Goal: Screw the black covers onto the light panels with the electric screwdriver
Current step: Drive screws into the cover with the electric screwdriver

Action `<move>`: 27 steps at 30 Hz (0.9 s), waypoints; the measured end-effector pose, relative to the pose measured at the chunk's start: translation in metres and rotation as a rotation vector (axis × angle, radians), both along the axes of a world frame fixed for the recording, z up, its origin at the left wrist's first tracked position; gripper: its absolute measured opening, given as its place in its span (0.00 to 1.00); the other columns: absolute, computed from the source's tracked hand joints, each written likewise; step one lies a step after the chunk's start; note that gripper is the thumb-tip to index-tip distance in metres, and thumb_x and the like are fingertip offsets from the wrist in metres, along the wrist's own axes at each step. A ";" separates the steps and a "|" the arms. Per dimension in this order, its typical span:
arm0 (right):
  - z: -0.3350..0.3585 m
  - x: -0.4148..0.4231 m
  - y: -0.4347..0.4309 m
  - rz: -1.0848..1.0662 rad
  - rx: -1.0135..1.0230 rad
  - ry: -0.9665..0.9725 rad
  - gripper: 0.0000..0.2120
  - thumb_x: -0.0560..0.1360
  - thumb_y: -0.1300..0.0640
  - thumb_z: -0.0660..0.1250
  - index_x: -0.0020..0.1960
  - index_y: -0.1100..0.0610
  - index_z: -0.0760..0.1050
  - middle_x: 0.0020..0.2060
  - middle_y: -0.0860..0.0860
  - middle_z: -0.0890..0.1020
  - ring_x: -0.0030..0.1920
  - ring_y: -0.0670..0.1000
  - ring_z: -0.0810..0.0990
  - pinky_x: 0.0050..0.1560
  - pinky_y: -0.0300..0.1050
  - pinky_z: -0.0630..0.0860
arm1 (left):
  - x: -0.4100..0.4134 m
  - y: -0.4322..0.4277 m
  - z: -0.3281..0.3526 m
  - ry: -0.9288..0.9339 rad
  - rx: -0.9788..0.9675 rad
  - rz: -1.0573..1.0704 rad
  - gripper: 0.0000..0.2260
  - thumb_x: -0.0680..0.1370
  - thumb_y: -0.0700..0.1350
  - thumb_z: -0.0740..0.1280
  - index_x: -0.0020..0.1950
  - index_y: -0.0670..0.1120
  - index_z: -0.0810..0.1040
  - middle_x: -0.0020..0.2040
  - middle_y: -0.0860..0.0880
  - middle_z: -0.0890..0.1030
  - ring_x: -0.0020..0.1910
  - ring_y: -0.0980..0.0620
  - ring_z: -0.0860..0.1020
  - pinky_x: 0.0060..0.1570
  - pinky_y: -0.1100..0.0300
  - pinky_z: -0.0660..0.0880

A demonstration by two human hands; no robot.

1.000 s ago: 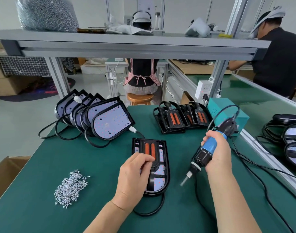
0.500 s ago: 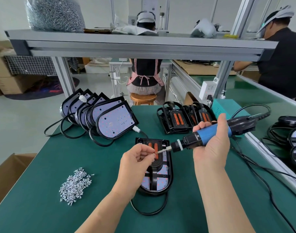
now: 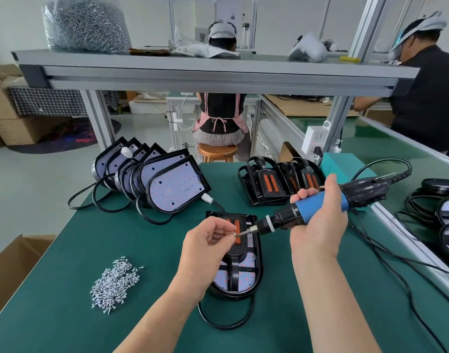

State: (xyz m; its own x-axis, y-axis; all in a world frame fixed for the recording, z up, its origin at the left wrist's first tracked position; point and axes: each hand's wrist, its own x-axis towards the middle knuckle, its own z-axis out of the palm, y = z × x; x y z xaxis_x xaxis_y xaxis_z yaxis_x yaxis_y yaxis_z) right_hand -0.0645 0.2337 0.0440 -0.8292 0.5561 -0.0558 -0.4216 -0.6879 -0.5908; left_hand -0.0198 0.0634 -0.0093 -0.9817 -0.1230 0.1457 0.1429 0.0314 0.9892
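The electric screwdriver (image 3: pixel 317 212), which a second ago hung bit-down beside the work, now lies nearly level across the right hand (image 3: pixel 320 225), bit pointing left. The left hand (image 3: pixel 205 247) has come off the black cover (image 3: pixel 237 248) and pinches a small screw (image 3: pixel 235 234) against the bit tip, fingers closed on it; the right hand is wrapped tight around the blue grip. In my judgement this is loading the screw onto the bit, so driving has not yet begun on this piece.

The cover sits on its light panel (image 3: pixel 240 277), flat on the green tabletop (image 3: pixel 65 314) just under both hands. The loose screw pile (image 3: pixel 115 284) lies to the left, bare panels (image 3: pixel 176 186) lean at the back left, spare covers (image 3: pixel 269 184) at the back right. The tool's cord (image 3: pixel 386 253) trails to the right, clear of the panel.
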 end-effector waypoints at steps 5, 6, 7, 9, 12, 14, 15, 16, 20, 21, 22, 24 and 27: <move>0.002 0.000 0.003 -0.016 -0.005 0.006 0.14 0.78 0.53 0.73 0.56 0.58 0.71 0.31 0.49 0.75 0.31 0.49 0.76 0.35 0.43 0.77 | 0.001 -0.001 -0.001 0.003 -0.015 -0.011 0.14 0.75 0.32 0.71 0.42 0.52 0.83 0.39 0.51 0.84 0.42 0.56 0.80 0.48 0.65 0.77; 0.002 0.000 0.003 -0.016 -0.007 0.006 0.14 0.78 0.53 0.73 0.56 0.58 0.71 0.31 0.49 0.75 0.31 0.49 0.76 0.35 0.43 0.77 | 0.001 0.000 -0.001 0.003 -0.018 -0.016 0.14 0.75 0.32 0.71 0.42 0.52 0.83 0.39 0.51 0.84 0.42 0.55 0.80 0.48 0.65 0.77; 0.001 0.000 0.003 -0.015 -0.011 0.004 0.14 0.78 0.54 0.73 0.56 0.58 0.71 0.31 0.49 0.75 0.31 0.49 0.76 0.35 0.43 0.77 | 0.001 0.001 -0.001 0.003 -0.022 -0.020 0.14 0.75 0.32 0.71 0.42 0.52 0.83 0.40 0.51 0.84 0.42 0.55 0.80 0.48 0.65 0.77; 0.000 0.000 0.002 -0.012 -0.020 -0.002 0.15 0.78 0.54 0.73 0.56 0.58 0.71 0.32 0.50 0.75 0.31 0.49 0.77 0.35 0.43 0.78 | 0.001 0.002 0.000 0.001 -0.017 -0.024 0.14 0.74 0.31 0.71 0.42 0.51 0.83 0.39 0.50 0.83 0.41 0.55 0.80 0.47 0.66 0.77; -0.001 0.000 0.003 -0.004 -0.029 -0.006 0.15 0.77 0.54 0.73 0.56 0.58 0.71 0.32 0.49 0.75 0.31 0.49 0.77 0.35 0.43 0.78 | 0.003 0.004 -0.001 -0.014 0.014 -0.024 0.12 0.74 0.30 0.71 0.42 0.48 0.83 0.39 0.49 0.83 0.41 0.54 0.80 0.46 0.65 0.78; -0.002 0.000 0.004 0.000 -0.035 -0.012 0.14 0.77 0.54 0.73 0.56 0.58 0.71 0.31 0.49 0.75 0.31 0.49 0.77 0.34 0.43 0.77 | 0.004 0.005 -0.001 -0.020 0.027 -0.019 0.12 0.74 0.30 0.71 0.42 0.48 0.83 0.39 0.49 0.83 0.41 0.54 0.80 0.46 0.65 0.78; -0.003 0.001 0.004 0.001 -0.038 -0.015 0.14 0.78 0.54 0.73 0.55 0.58 0.71 0.31 0.49 0.75 0.30 0.49 0.77 0.34 0.43 0.77 | 0.004 0.006 -0.002 -0.021 0.031 -0.015 0.12 0.74 0.30 0.71 0.42 0.48 0.83 0.39 0.50 0.83 0.41 0.55 0.80 0.46 0.66 0.77; -0.003 0.001 0.004 0.001 -0.042 -0.020 0.13 0.77 0.54 0.73 0.54 0.58 0.71 0.31 0.49 0.74 0.30 0.49 0.76 0.34 0.43 0.77 | 0.004 0.006 -0.002 -0.021 0.033 -0.014 0.12 0.74 0.30 0.71 0.42 0.48 0.83 0.39 0.50 0.83 0.41 0.55 0.80 0.46 0.66 0.77; -0.003 0.001 0.007 -0.008 -0.049 -0.035 0.12 0.78 0.54 0.73 0.53 0.58 0.72 0.32 0.50 0.74 0.30 0.49 0.76 0.34 0.43 0.77 | 0.004 0.005 -0.002 -0.019 0.037 -0.020 0.12 0.74 0.30 0.70 0.42 0.48 0.83 0.38 0.51 0.83 0.41 0.56 0.80 0.45 0.67 0.77; -0.003 0.001 0.007 -0.011 -0.046 -0.034 0.12 0.78 0.54 0.73 0.53 0.58 0.72 0.32 0.50 0.74 0.30 0.49 0.76 0.34 0.43 0.77 | 0.004 0.005 -0.002 -0.017 0.040 -0.022 0.12 0.74 0.30 0.70 0.42 0.48 0.83 0.38 0.51 0.83 0.40 0.56 0.80 0.45 0.67 0.77; -0.003 0.001 0.008 -0.014 -0.043 -0.034 0.12 0.78 0.54 0.72 0.54 0.58 0.72 0.32 0.50 0.74 0.30 0.49 0.76 0.34 0.43 0.77 | 0.003 0.005 -0.002 -0.016 0.042 -0.025 0.13 0.74 0.30 0.70 0.42 0.48 0.83 0.38 0.51 0.83 0.40 0.56 0.80 0.45 0.67 0.77; -0.003 0.001 0.008 -0.015 -0.044 -0.037 0.13 0.78 0.54 0.73 0.54 0.58 0.71 0.32 0.50 0.74 0.30 0.49 0.76 0.35 0.43 0.77 | 0.003 0.006 -0.002 -0.012 0.038 -0.029 0.13 0.74 0.29 0.71 0.42 0.48 0.83 0.38 0.52 0.83 0.40 0.56 0.80 0.46 0.67 0.77; -0.002 0.001 0.008 -0.008 -0.039 -0.043 0.12 0.78 0.54 0.73 0.52 0.58 0.72 0.32 0.50 0.74 0.30 0.49 0.76 0.34 0.43 0.77 | 0.003 0.006 -0.002 -0.011 0.025 -0.030 0.12 0.74 0.30 0.71 0.42 0.47 0.83 0.38 0.52 0.83 0.41 0.56 0.80 0.45 0.67 0.77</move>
State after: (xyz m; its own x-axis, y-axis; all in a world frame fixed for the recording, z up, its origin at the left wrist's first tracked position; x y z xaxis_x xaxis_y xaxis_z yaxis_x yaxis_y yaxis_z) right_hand -0.0636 0.2421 0.0420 -0.8211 0.5593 -0.1136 -0.4016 -0.7077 -0.5813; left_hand -0.0169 0.0697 -0.0117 -0.9865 -0.0968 0.1321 0.1325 0.0024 0.9912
